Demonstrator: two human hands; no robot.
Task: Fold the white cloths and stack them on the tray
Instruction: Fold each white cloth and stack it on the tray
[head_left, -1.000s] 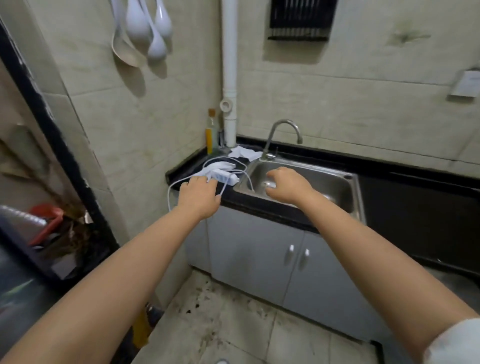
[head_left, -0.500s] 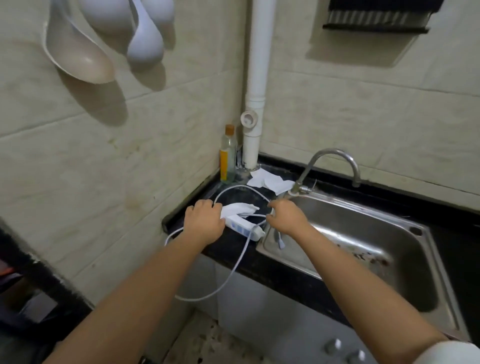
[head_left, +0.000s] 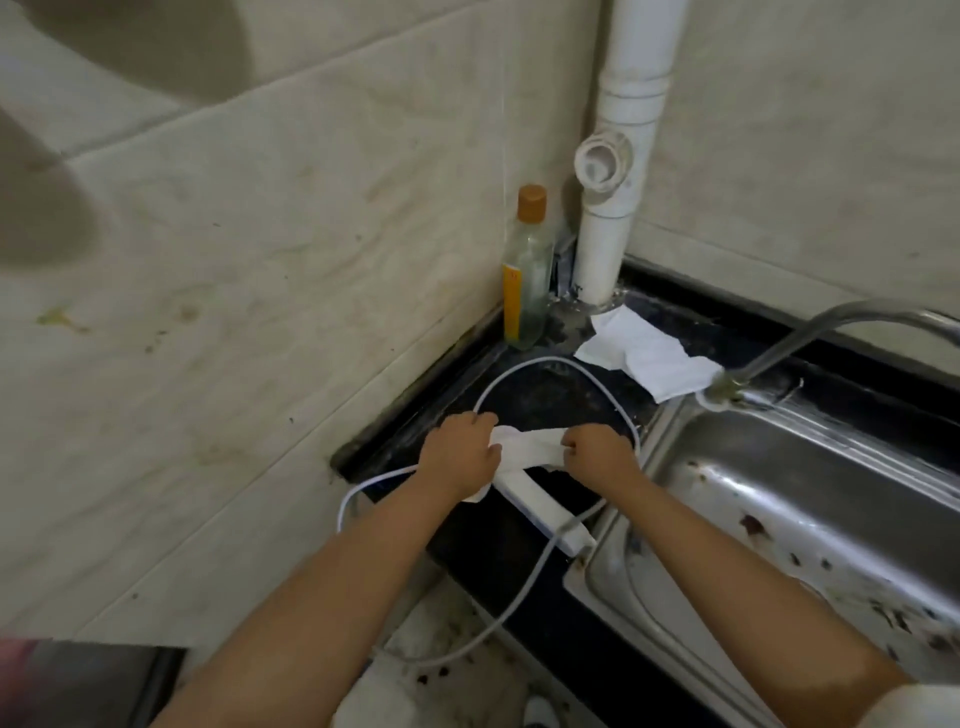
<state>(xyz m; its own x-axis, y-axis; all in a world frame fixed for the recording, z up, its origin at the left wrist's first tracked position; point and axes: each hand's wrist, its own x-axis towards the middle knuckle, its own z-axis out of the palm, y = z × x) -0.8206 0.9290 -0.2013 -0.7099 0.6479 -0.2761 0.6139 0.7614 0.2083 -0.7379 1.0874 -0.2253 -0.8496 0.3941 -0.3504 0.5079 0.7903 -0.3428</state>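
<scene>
White cloth (head_left: 524, 449) stretches between the two hands as a crumpled, twisted band, bunched thin in the middle and wider at each end. Its fabric is plain white with soft creases, and a loose corner hangs out under the left hand (head_left: 460, 457). That hand has its fingers curled round the cloth's left end, knuckles up. The right hand (head_left: 597, 454) pinches the other end with curled fingers, thumb side turned toward the left hand. The cloth sits just above a white power strip (head_left: 545, 514), which lies on the dark counter (head_left: 545, 395) below and between the hands and slants toward the right forearm. A white cable (head_left: 561, 366) loops round beyond both hands and trails off the counter edge below the forearms.

A second white cloth (head_left: 644, 358) lies flat and partly unfolded on the counter, well beyond the right hand, rumpled with a folded-over flap. Beyond the left hand stands a clear bottle (head_left: 527, 280) with an orange cap and yellow label, upright in the corner beside a white pipe (head_left: 613, 208). To the right of the right hand is a steel sink (head_left: 779, 499), speckled with dark bits, with its tap (head_left: 810, 338) rising at the far rim.
</scene>
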